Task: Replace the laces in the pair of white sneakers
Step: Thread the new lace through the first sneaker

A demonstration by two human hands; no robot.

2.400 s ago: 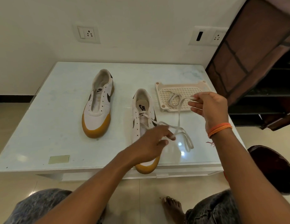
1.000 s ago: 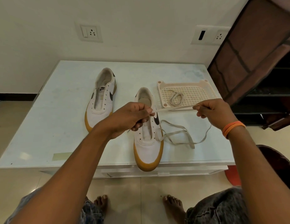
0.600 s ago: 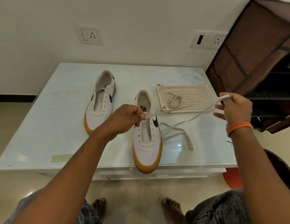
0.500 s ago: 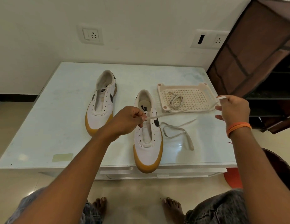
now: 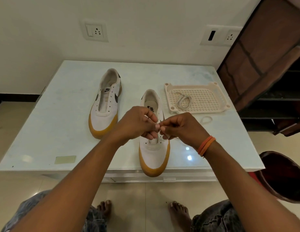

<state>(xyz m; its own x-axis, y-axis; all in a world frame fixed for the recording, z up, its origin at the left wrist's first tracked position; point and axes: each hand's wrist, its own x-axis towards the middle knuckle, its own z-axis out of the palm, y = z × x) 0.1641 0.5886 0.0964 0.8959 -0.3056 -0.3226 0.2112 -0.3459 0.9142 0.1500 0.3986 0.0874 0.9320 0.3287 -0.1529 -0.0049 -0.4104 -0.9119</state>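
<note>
Hands meet over the near shoe, which lies at the table's front edge with its gum toe just past the lip. The left hand and the right hand are both curled, fingertips touching above the eyelet rows, and appear to pinch a lace end between them; the lace itself is almost wholly hidden by the fingers, so only a pale sliver shows at the pinch. An orange band sits on the right wrist. The eyelets that show below the hands look bare, with no lace crossing them, so this shoe seems unlaced and its relacing not yet begun, or only at the first hole. Toward the left and farther back, the far shoe lies alone, its eyelets also bare and its tongue exposed. Near the right edge a small pale loop lies on the table, probably part of a lace. Behind it, at the back right, a perforated tray holds a coiled lace. Judging by this, the removal stage looks finished for both shoes, while threading laces through both remains nearly all to do. A green tag sits by the front left edge.
</note>
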